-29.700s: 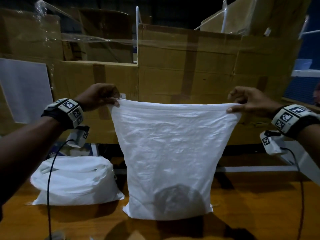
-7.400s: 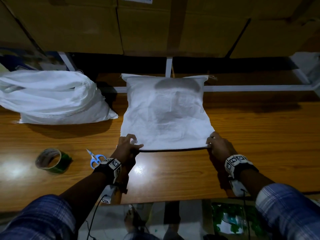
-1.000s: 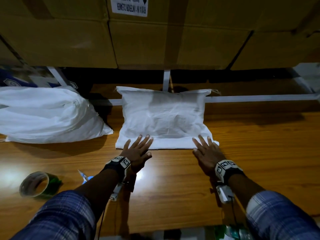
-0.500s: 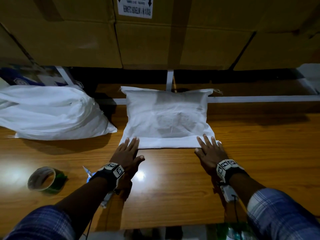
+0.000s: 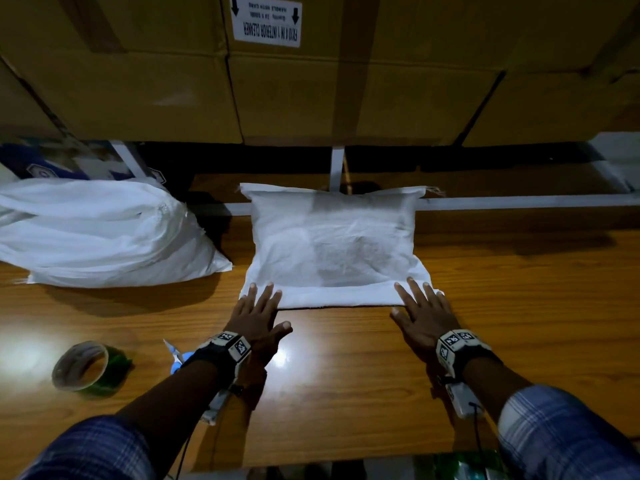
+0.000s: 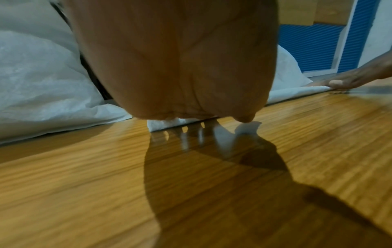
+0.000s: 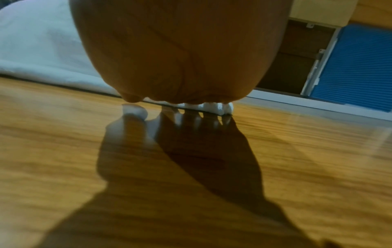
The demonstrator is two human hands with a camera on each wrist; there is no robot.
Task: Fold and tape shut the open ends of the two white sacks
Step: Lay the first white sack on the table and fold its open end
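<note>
A white sack [image 5: 332, 244] lies flat on the wooden table [image 5: 346, 375], its near end folded over into a narrow band [image 5: 336, 296]. My left hand [image 5: 259, 306] presses the band's left corner with straight, spread fingers. My right hand [image 5: 420, 304] presses the right corner the same way. The second white sack [image 5: 100, 233], bulky and rumpled, lies to the left. In the left wrist view my palm [image 6: 176, 58] fills the top, with the sack edge [image 6: 163, 124] under the fingers. The right wrist view shows my palm [image 7: 180, 50] over the fold's corner [image 7: 214, 107].
A roll of green tape [image 5: 86, 367] stands on the table at the near left. Blue-handled scissors [image 5: 176, 358] lie partly hidden behind my left wrist. Cardboard boxes [image 5: 311, 81] are stacked beyond the table's far edge, above a white rail [image 5: 519, 202].
Both hands have slid outward along the folded band to its corners; the left hand moved left, the right hand slightly right. The fold lies flat.
</note>
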